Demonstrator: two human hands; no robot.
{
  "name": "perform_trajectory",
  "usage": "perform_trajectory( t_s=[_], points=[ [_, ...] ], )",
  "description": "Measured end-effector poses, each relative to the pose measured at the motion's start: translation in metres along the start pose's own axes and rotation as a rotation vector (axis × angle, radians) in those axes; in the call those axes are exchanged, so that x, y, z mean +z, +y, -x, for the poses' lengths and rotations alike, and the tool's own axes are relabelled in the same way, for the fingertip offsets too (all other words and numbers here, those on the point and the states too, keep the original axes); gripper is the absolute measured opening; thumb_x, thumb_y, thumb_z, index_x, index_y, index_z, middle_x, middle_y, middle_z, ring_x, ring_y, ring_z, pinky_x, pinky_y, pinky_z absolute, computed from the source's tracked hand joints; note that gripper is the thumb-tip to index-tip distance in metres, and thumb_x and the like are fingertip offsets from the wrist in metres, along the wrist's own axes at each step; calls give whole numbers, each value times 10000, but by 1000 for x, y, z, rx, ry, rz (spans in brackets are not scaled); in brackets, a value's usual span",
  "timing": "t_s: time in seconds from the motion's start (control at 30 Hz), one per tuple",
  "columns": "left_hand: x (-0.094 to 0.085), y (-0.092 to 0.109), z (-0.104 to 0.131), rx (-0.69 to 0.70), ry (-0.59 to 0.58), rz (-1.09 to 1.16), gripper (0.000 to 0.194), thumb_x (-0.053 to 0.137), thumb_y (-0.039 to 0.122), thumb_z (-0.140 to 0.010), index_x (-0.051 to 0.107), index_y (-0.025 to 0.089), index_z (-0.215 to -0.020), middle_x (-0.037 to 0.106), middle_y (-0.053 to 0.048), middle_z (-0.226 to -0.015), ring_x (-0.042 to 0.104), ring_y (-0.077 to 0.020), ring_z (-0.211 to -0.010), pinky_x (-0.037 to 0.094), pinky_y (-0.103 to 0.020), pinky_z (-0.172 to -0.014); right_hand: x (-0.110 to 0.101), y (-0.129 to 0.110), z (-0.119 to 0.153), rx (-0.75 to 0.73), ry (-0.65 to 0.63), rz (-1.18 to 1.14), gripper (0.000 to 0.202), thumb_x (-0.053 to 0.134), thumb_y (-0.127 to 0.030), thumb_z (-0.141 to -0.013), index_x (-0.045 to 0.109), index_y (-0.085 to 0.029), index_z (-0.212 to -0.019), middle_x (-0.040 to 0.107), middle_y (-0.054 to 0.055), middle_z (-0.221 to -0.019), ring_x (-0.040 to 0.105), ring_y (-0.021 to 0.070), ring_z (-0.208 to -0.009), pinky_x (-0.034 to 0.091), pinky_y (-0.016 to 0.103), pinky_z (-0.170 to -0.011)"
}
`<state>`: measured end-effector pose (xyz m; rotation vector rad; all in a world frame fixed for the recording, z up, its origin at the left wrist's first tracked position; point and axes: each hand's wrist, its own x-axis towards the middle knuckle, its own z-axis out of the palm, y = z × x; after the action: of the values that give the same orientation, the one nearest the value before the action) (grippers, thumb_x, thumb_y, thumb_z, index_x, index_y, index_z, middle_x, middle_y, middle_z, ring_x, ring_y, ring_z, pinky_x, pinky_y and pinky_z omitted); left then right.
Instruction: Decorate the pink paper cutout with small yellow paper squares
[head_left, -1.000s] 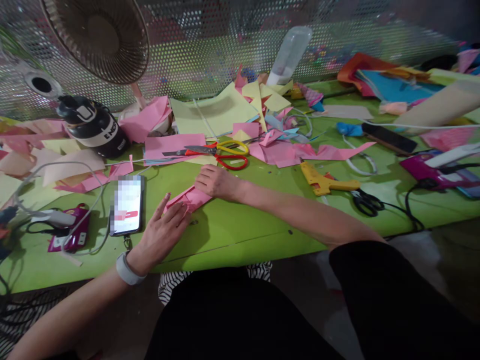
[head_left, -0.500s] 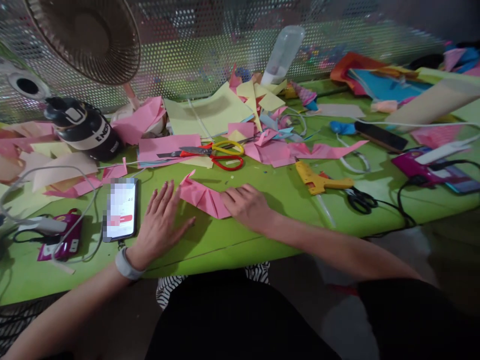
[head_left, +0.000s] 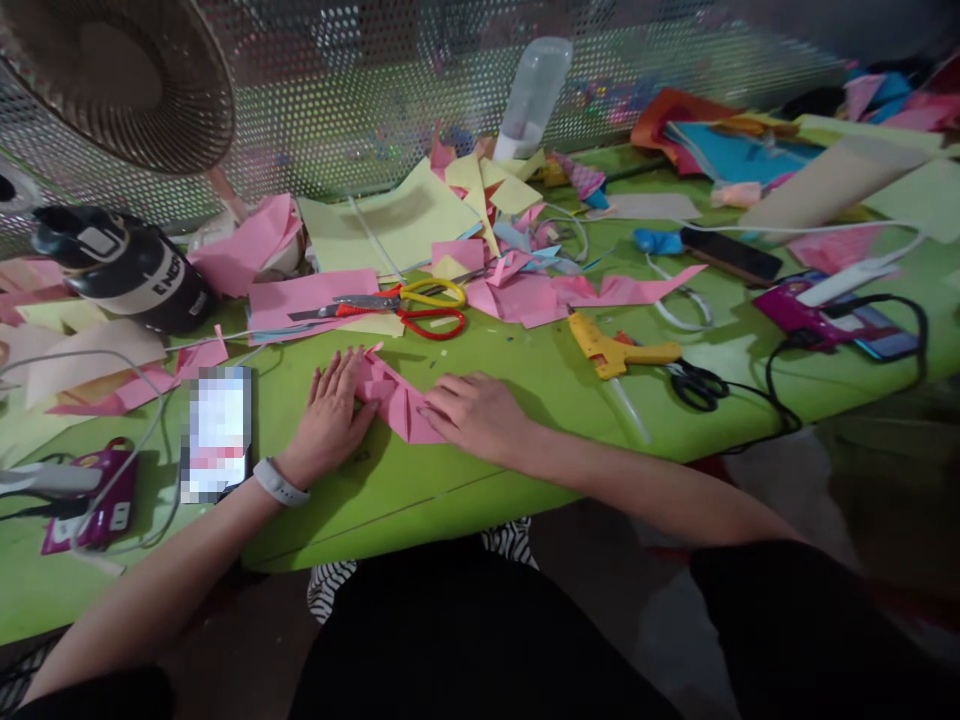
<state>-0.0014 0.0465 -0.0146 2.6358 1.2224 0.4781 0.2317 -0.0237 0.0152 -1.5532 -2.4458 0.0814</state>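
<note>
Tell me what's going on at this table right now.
A person sits at a green table with both hands flat on a folded pink paper piece. The left hand presses its left end, the right hand its right end. Red-and-yellow scissors lie just beyond on a heap of pink and yellow paper scraps. A phone lies left of the hands, a yellow glue gun to the right.

Your left hand and right hand press flat on the pink paper near the table's front edge. Scissors lie just behind it, a phone beside your left hand.
</note>
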Motion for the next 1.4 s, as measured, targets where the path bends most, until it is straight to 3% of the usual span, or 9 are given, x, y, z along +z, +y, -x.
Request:
perform_trajectory(
  t_s=[0.13,0.27,0.37,0.53,0.9,1.03,1.17,1.27,1.4],
  points=[
    [-6,3,-5,-3,98,1,664,523,473,-966,308,131,-1493,456,-231,-1504,384,-349,-1444,343,-583,-1156,2,2,-6,-23,-1,-19,215,532,-244,-980,720,-143,-1007,702,90,-924,599,186,-793,426,343,-752],
    [-24,13,7,41,172,-82,555,548,442,-962,430,134,-1408,555,-213,-1399,522,-326,-1320,433,-547,-1096,7,4,-8,-53,44,-38,242,513,-235,-990,705,-124,-1088,683,122,-996,597,205,-868,454,354,-774],
    [-31,19,24,149,31,-196,480,446,396,-1017,470,124,-1412,601,-179,-1383,558,-305,-1300,394,-546,-1135,10,6,-6,-76,51,-57,245,509,-235,-995,706,-127,-1092,675,121,-1005,592,207,-886,463,359,-782],
    [-19,20,36,266,-139,-257,677,369,540,-1018,362,75,-1509,402,-176,-1567,406,-299,-1445,345,-514,-1180,17,8,-5,-99,82,3,230,519,-212,-980,708,-134,-1084,664,104,-975,579,211,-891,459,362,-795],
    [-21,19,30,269,-206,-195,838,363,681,-961,218,140,-1584,325,-142,-1605,323,-282,-1490,243,-515,-1234,13,9,-14,-179,110,37,282,496,-245,-998,709,-93,-1102,669,128,-925,593,222,-848,505,384,-765],
    [-21,17,30,241,-232,-154,830,370,699,-950,303,134,-1554,313,-159,-1612,299,-292,-1500,280,-498,-1219,13,7,-21,-197,101,34,370,476,-361,-1010,691,-129,-1202,666,177,-1169,587,287,-1040,500,466,-893],
    [-22,15,28,221,-235,-159,821,391,714,-933,372,146,-1526,259,-184,-1630,274,-323,-1507,299,-518,-1203,21,6,-25,-228,28,20,597,417,-585,-986,612,-152,-1348,478,177,-1510,416,369,-1371,404,568,-1077],
    [-24,14,27,220,-235,-166,781,400,704,-937,378,192,-1527,304,-165,-1619,331,-311,-1486,292,-525,-1204,28,6,-24,-204,-34,-6,739,380,-677,-954,566,-116,-1396,414,182,-1560,318,380,-1461,337,583,-1149],
    [-27,14,25,220,-245,-164,756,405,688,-944,386,205,-1526,307,-155,-1620,349,-307,-1478,293,-515,-1205,29,8,-23,-196,-40,-95,743,392,-674,-954,552,-106,-1406,379,179,-1580,308,363,-1480,312,578,-1183]
  ],
)
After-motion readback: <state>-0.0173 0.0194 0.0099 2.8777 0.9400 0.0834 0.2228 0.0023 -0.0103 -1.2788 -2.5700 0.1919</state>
